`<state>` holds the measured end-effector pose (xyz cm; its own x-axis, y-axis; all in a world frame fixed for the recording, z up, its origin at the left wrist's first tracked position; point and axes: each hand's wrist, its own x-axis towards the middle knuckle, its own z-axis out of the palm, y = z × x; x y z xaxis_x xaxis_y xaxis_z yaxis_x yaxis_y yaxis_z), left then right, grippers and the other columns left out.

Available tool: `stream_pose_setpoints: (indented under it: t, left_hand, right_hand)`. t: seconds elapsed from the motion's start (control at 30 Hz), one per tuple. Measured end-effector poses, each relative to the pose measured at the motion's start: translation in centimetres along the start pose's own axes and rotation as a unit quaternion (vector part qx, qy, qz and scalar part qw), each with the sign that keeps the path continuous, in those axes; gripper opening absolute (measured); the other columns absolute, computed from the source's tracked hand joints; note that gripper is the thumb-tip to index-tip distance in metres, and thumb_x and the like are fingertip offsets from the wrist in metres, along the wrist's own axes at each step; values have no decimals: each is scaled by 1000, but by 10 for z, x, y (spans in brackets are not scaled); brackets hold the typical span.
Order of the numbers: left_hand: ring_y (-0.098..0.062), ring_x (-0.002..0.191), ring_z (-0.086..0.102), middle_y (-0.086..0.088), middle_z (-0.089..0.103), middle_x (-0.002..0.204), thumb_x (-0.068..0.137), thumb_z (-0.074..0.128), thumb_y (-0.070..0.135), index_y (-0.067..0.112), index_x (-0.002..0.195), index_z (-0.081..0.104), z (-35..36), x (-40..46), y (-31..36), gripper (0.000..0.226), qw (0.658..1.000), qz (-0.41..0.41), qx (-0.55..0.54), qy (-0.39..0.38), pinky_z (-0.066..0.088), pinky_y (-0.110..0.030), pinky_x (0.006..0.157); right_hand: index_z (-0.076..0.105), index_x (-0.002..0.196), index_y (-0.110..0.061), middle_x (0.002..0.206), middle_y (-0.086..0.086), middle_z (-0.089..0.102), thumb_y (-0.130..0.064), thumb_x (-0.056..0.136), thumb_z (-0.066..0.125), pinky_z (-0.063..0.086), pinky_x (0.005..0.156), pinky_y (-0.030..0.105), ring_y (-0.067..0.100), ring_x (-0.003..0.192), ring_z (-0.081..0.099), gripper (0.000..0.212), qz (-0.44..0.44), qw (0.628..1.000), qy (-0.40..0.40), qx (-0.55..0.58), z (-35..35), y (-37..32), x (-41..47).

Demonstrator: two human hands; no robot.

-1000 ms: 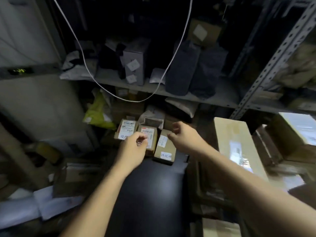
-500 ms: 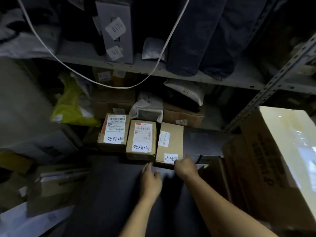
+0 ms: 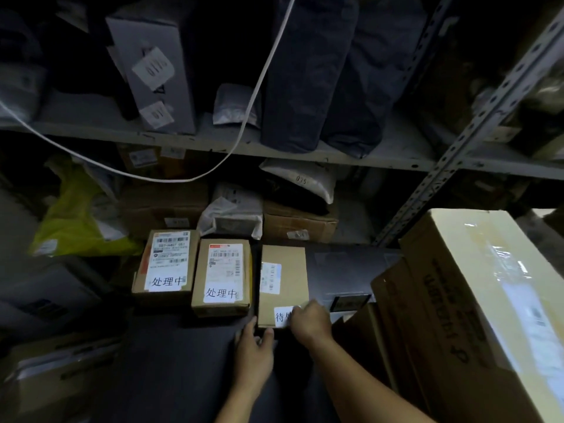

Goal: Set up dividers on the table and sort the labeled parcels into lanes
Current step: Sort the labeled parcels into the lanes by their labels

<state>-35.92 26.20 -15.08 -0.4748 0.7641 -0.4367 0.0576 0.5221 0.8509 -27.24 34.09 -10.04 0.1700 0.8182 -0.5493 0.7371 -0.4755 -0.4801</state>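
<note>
Our right hand lies on the near right corner of the rightmost parcel, fingers curled down over its white handwritten label, half of which they cover; whether they pinch the box edge or only press on it we cannot tell. Our left hand rests flat on the dark surface, fingers straight and holding nothing, its tips touching the parcel's near left corner.

This parcel sits just right of the middle parcel, with a narrow gap between them; the left parcel lies a little farther back. Those two carry matching labels, while ours reads differently, so we judge it belongs in a lane of its own.

To do this well, we should take the box by both near corners, keep it flat with the label facing up, and slide it along the surface instead of lifting it in this cramped spot. The big carton crowds the right side, so we should watch that edge. No divider shows here.
</note>
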Motion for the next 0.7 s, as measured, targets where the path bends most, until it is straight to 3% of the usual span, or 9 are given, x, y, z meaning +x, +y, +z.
stream_pose_setpoints:
  t: [0.13, 0.23, 0.4, 0.47, 0.6, 0.7]
  left_hand:
    - [-24, 95, 64, -11, 64, 107, 92, 64, 21, 12, 101, 63, 1, -10, 0, 13, 1000, 20, 10, 19, 51, -42, 89]
    - [-20, 87, 65, -3, 68, 91, 89, 68, 29, 16, 86, 56, 1, -25, 13, 18, 999, 24, 14, 27, 52, -40, 81]
    - [-14, 71, 58, -2, 60, 77, 80, 77, 33, 13, 74, 49, -7, -59, 43, 35, 994, 60, -7, 94, 40, -24, 59]
    - [-15, 70, 56, -3, 59, 76, 77, 80, 34, 13, 73, 50, -17, -72, 55, 37, 989, 72, 1, 129, 36, -27, 59]
    - [-15, 71, 55, 0, 59, 76, 75, 82, 31, 15, 74, 52, -47, -107, 75, 34, 979, 101, 19, 175, 36, -29, 62]
    - [-12, 74, 60, 4, 63, 78, 74, 83, 32, 21, 77, 54, -71, -147, 86, 30, 973, 114, 8, 203, 40, -25, 60]
  right_hand:
    - [52, 131, -6, 137, 19, 49, -31, 99, 53, 45, 94, 29, 31, 121, 54, 41, 9, 999, 6, 42, -8, 11, -10]
    - [49, 132, -5, 131, 17, 58, -30, 95, 59, 47, 90, 28, 30, 116, 59, 46, -6, 997, 9, 79, -17, 17, -21]
    - [51, 126, -6, 119, 14, 67, -24, 93, 62, 46, 82, 28, 32, 109, 64, 39, -36, 990, 46, 131, -37, 18, -56]
    - [52, 124, -7, 117, 13, 68, -23, 94, 60, 49, 83, 29, 32, 106, 65, 35, -58, 985, 43, 157, -46, 16, -77]
    - [53, 118, -10, 118, 9, 67, -19, 96, 58, 38, 73, 20, 25, 107, 64, 24, -117, 981, 23, 155, -70, 16, -121]
    - [55, 120, -13, 117, 4, 65, -18, 95, 60, 44, 81, 20, 17, 104, 63, 25, -188, 968, 6, 169, -89, 20, -162]
